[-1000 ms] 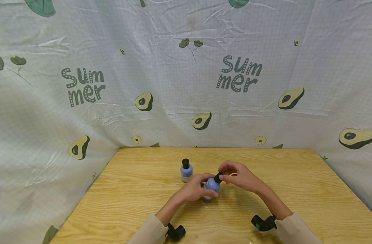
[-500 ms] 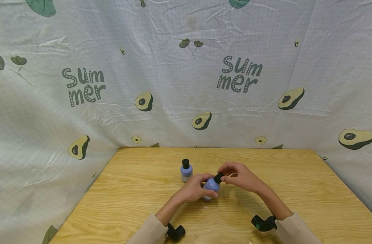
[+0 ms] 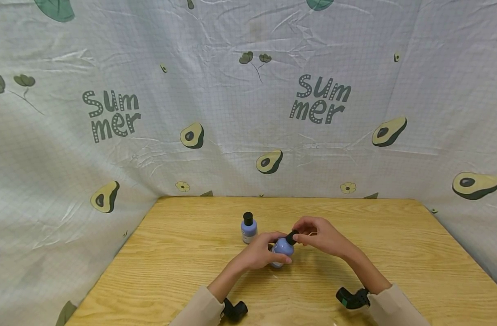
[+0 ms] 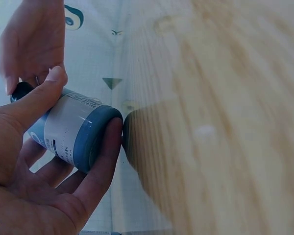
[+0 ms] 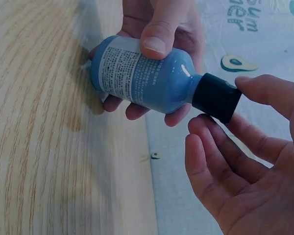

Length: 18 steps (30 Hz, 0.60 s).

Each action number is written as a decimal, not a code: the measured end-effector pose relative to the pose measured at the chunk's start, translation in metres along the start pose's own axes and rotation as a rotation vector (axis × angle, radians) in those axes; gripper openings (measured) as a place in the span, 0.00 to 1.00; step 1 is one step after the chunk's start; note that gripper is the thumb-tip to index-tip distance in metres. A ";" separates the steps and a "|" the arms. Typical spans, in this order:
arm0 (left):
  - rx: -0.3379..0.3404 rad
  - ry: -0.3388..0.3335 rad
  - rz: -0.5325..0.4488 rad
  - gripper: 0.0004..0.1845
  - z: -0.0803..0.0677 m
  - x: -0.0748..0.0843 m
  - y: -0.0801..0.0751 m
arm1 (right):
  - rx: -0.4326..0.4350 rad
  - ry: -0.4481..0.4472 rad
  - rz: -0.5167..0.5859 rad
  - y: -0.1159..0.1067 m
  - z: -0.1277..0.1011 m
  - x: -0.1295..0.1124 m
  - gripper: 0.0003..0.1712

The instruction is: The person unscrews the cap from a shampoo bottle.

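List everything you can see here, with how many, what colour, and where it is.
Held bottle: one, blue with a black cap, tilted just above the table.
Standing bottle: one, blue with a black cap, upright on the table, behind and left of the hands.
Table: one, light wood, centre.
Cloth backdrop: one, white with avocado and "Summer" prints, behind and beside the table.
Wrist cameras: two, black, at the sleeves.
Left hand: grips the held bottle's body.
Right hand: fingers around the cap.
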<state>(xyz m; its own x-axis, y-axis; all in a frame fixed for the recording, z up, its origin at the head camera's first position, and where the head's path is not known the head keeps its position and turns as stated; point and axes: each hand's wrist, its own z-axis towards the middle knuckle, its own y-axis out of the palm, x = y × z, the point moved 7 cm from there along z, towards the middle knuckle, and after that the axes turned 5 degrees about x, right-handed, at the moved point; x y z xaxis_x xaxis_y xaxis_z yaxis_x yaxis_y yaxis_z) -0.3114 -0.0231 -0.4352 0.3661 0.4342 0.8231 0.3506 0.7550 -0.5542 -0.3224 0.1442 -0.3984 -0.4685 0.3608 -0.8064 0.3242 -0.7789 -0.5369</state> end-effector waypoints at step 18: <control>0.000 -0.009 -0.001 0.33 0.001 -0.001 0.001 | -0.008 0.004 0.026 0.000 0.000 0.002 0.19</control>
<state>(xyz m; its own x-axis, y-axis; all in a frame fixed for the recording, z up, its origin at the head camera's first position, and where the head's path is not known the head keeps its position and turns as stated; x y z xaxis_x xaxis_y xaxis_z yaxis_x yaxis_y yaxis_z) -0.3124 -0.0225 -0.4361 0.3576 0.4377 0.8250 0.3512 0.7555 -0.5530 -0.3237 0.1449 -0.4001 -0.4568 0.3424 -0.8210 0.3431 -0.7837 -0.5177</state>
